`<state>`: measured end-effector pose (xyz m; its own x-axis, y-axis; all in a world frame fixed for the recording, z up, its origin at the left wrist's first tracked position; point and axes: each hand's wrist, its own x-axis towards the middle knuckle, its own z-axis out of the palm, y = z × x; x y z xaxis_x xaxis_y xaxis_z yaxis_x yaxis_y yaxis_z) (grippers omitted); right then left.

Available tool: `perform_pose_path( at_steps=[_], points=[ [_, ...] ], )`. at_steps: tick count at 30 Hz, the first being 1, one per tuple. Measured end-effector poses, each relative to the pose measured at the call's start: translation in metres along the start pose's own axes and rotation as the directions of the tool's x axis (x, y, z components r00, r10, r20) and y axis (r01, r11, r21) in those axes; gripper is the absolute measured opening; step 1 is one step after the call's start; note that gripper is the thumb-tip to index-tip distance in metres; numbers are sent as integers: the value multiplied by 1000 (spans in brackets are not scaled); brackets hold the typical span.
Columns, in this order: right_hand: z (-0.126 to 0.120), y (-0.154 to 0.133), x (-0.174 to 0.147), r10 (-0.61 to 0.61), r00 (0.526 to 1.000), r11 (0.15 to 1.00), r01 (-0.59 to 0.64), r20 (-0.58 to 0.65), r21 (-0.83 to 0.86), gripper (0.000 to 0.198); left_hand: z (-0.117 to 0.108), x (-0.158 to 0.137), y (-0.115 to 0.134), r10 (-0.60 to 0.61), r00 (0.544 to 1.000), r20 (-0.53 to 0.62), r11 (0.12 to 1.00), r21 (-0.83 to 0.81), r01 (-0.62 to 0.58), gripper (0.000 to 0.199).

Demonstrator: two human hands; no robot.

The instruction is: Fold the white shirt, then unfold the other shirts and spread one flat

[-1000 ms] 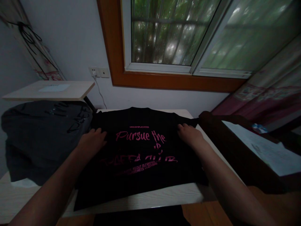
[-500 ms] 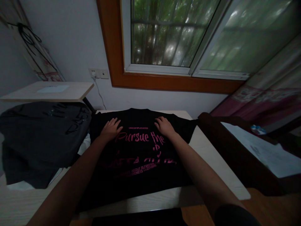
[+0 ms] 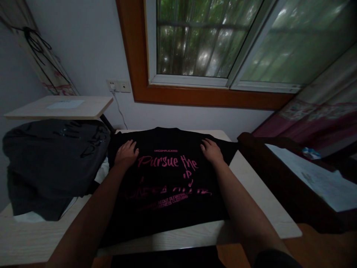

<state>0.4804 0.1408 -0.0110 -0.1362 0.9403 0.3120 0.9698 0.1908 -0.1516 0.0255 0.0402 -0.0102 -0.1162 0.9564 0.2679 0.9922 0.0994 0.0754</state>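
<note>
A black T-shirt [image 3: 167,178] with pink lettering lies spread over the pale wooden table [image 3: 259,193], its collar edge towards the wall. My left hand [image 3: 126,153] rests palm down on the upper left of the shirt, fingers stretched out. On the upper right of the cloth lies my right hand [image 3: 212,149], also flat with fingers extended. Neither hand grips the fabric. Parts of the shirt's left side are hidden under my left forearm.
Dark grey printed clothing [image 3: 52,163] is heaped at the left, beneath a small raised shelf [image 3: 58,106] with a paper on it. To the right stands a dark brown piece of furniture [image 3: 279,182] bearing a white sheet [image 3: 309,175]. A window [image 3: 206,44] is behind the table.
My hands have slid apart over the shirt, the right one outward to the right and the left one slightly left. The shirt stays spread, and the view has shifted a little.
</note>
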Motion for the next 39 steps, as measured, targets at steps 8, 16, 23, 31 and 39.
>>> perform_pose_path(
  at_steps=[8, 16, 23, 31, 39],
  points=[
    [-26, 1, -8, 153, 968, 987, -159, -200, -13, 40, -3, -2, 3, 4, 1000, -10, 1000, 23, -3, 53],
    [-40, 23, -21, 399, 831, 895, -445, -388, -32, 40, -3, -2, 3, -6, 1000, 1, 1000, 4, 6, 52],
    [-31, 29, -20, 532, 840, 840, -540, -108, -62, 42, -6, -7, 5, 61, 997, -44, 998, -20, -62, 46],
    [-31, 39, -21, 517, 843, 852, -524, -148, -6, 45, -4, -10, 2, 171, 980, -100, 983, -46, -176, 42],
    [-30, 32, -20, 457, 877, 879, -471, -146, -79, 43, -10, -13, 6, 364, 929, -73, 916, -152, -371, 42]
  ],
)
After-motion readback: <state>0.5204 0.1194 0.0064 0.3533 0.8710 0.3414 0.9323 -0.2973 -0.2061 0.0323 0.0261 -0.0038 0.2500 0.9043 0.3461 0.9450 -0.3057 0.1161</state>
